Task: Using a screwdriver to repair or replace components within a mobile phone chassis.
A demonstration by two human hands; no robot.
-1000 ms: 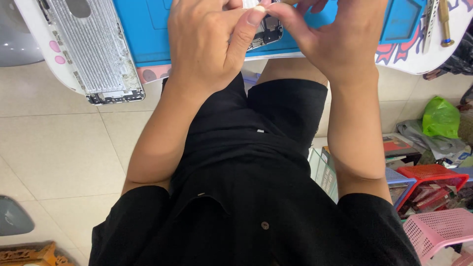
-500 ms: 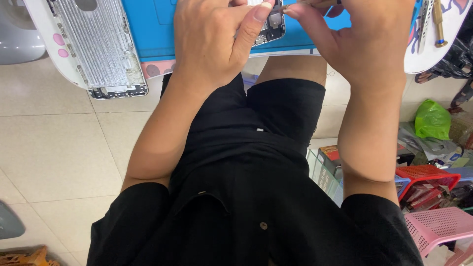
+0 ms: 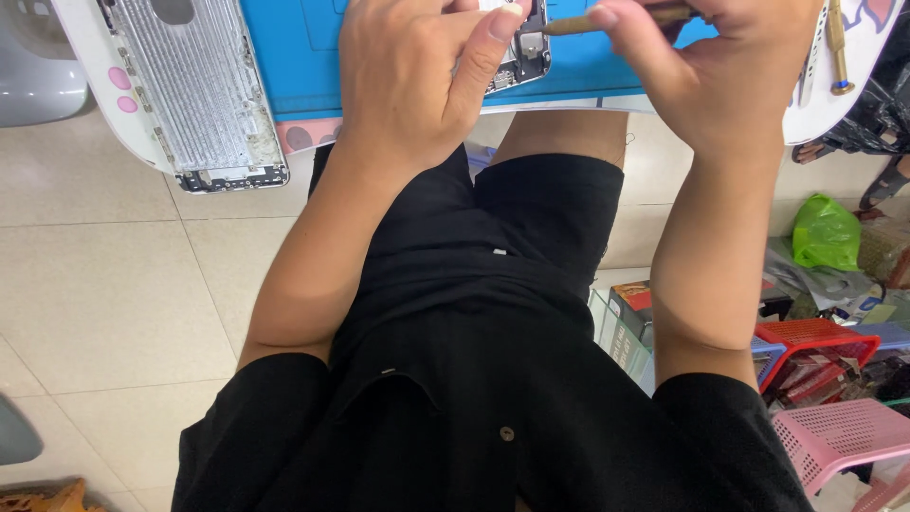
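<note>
While left hand (image 3: 408,81) pins phone board (image 3: 519,49) steady | right hand (image 3: 730,66) grip pinches brown tool (image 3: 569,26) | blue mat (image 3: 294,47) beneath.

a phone repair workshop: blue work mat (image 3: 303,38), stripped phone housing (image 3: 204,90), screwdrivers (image 3: 834,47), parts baskets (image 3: 834,431).

Blue work mat (image 3: 303,38) on white table (image 3: 85,57) with pink dots at 10 o'clock. Silver-grey phone housing (image 3: 204,90). Brass-coloured tool (image 3: 578,24) at 12. Black shirt (image 3: 474,398). Green bag (image 3: 827,232) at 3, red basket (image 3: 806,334) and pink basket (image 3: 839,431) at 4. Beige tiled floor (image 3: 114,284).
</note>
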